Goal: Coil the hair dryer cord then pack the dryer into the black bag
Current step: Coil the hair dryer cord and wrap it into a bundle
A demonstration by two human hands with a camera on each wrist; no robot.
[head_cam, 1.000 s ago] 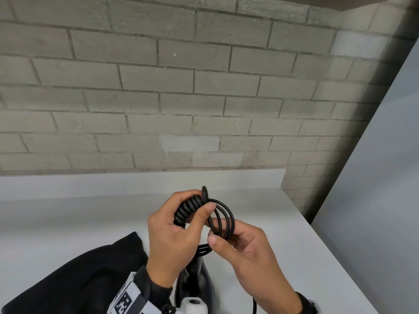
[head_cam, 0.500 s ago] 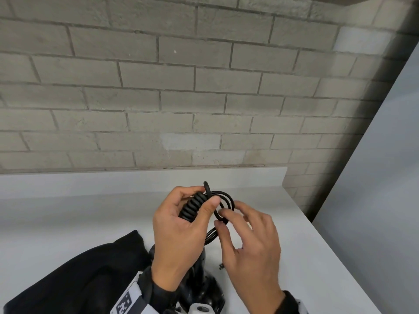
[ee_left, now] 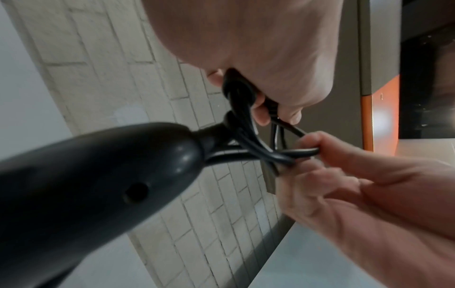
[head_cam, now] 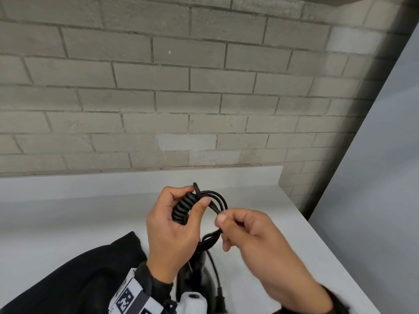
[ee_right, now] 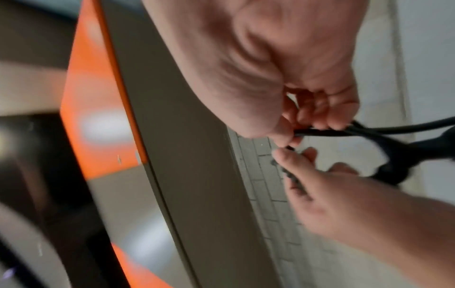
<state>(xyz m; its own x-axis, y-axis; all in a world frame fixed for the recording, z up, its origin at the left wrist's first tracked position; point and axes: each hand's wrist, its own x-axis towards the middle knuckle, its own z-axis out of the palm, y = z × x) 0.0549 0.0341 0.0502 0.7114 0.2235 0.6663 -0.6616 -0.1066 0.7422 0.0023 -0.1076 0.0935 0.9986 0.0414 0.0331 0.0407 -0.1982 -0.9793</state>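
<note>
My left hand grips the wound black cord bundle above the white counter, thumb pressed on its coils. Several thin cord loops arc out to the right of it. My right hand pinches those loops between thumb and fingers. The black hair dryer hangs below my hands; in the left wrist view its handle fills the lower left, with the cord running from its end to my right fingers. The plug end dangles by the dryer. The black bag lies on the counter at lower left.
The white counter runs along a grey brick wall. A pale panel closes the right side beyond the counter's right edge. An orange and grey cabinet shows in the wrist views.
My right hand went from holding the loops, to spread fingers over them, to a pinch on the loops' right side now. The left hand's grip on the bundle stayed.
</note>
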